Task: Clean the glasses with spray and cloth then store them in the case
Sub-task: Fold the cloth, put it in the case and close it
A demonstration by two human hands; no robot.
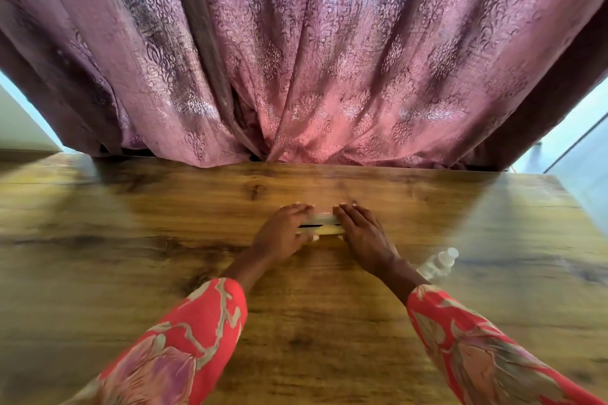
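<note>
A pale glasses case (pixel 323 223) lies on the wooden table (pixel 164 207), mostly covered by both hands. A dark gap shows between its lid and base. My left hand (pixel 282 233) grips its left end, thumb at the near edge. My right hand (pixel 362 233) lies over its right end with fingers nearly straight. The glasses and cloth are not visible. A small clear spray bottle (pixel 439 265) lies on its side just right of my right wrist.
A purple patterned curtain (pixel 312 59) hangs along the table's far edge. The table's right edge (pixel 572 194) runs near a pale floor. Red floral sleeves cover both forearms.
</note>
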